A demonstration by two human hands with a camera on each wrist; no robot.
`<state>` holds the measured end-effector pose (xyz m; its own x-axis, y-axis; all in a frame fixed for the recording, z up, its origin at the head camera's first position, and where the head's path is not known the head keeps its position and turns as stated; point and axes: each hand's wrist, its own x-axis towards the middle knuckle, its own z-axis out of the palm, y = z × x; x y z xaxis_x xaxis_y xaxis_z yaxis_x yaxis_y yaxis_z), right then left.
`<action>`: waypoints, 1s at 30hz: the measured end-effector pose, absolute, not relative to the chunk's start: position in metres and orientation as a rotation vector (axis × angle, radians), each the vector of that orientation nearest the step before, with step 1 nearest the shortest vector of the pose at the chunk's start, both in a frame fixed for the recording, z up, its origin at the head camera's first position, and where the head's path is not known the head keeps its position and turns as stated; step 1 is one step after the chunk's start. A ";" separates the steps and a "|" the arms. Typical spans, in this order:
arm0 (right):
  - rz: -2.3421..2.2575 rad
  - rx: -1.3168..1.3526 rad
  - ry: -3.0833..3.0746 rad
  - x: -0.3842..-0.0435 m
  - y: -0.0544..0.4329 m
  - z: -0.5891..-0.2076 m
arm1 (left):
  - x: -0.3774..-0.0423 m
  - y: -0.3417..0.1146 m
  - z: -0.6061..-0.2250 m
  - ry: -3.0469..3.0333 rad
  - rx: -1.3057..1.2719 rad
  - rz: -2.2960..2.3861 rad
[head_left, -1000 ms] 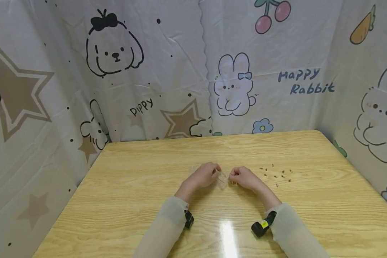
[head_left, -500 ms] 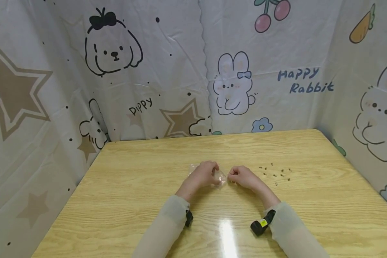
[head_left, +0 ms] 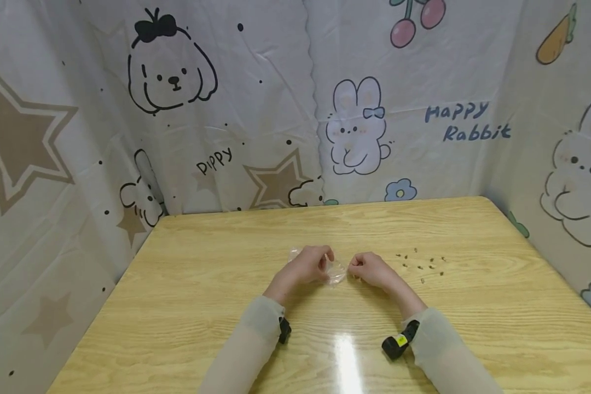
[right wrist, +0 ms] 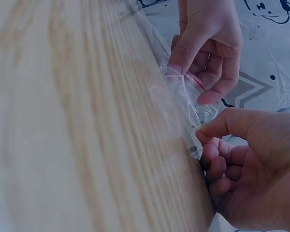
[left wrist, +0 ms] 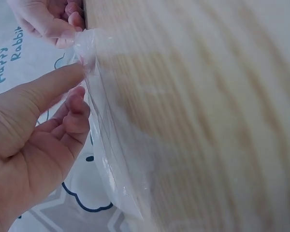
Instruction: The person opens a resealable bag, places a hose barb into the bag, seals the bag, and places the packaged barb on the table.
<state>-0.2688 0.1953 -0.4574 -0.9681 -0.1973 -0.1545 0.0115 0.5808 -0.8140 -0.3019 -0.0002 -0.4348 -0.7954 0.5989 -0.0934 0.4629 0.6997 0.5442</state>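
Note:
A clear plastic zip bag [head_left: 336,272] with a thin red strip at its mouth lies between both hands on the table. The left hand [head_left: 309,265] holds the bag by its mouth; in the right wrist view its thumb [right wrist: 183,53] lies against the film beside the red strip, its fingers curled on the other side. At the bag's opposite end, the right hand [head_left: 370,268] pinches the edge between thumb and curled forefinger. A tiny dark piece [right wrist: 193,149] shows by the film near the right fingertips. The film hides part of the left fingertips.
Several tiny brownish pieces [head_left: 420,267] lie scattered to the right of the right hand. The wood-grain table [head_left: 202,317] ends at a printed cloth curtain [head_left: 271,98] at the back and sides. Black cameras sit on both wrists.
The left thumb and forefinger have spread apart at the bag's mouth, and the film looks wider and rounder. The right hand has stayed nearly still.

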 end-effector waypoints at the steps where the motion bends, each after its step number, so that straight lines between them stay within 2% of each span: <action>1: -1.332 -0.151 2.584 -0.269 0.195 -0.457 | -0.302 0.000 -0.435 2.638 0.868 0.743; 10: -1.328 -0.151 2.582 -0.268 0.196 -0.456 | -0.304 -0.003 -0.437 2.571 0.988 0.765; 17: -1.309 -0.174 2.597 -0.267 0.196 -0.457 | -0.306 -0.009 -0.436 2.620 0.934 0.671; 30: -1.285 -0.201 2.639 -0.269 0.196 -0.457 | -0.315 -0.014 -0.437 2.634 0.987 0.616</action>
<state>-0.2686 0.1956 -0.4575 -0.9710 -0.2079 -0.1181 -0.0352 0.6129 -0.7894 -0.3147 -0.0142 -0.4374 -0.7348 0.6719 -0.0927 0.5613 0.6791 0.4731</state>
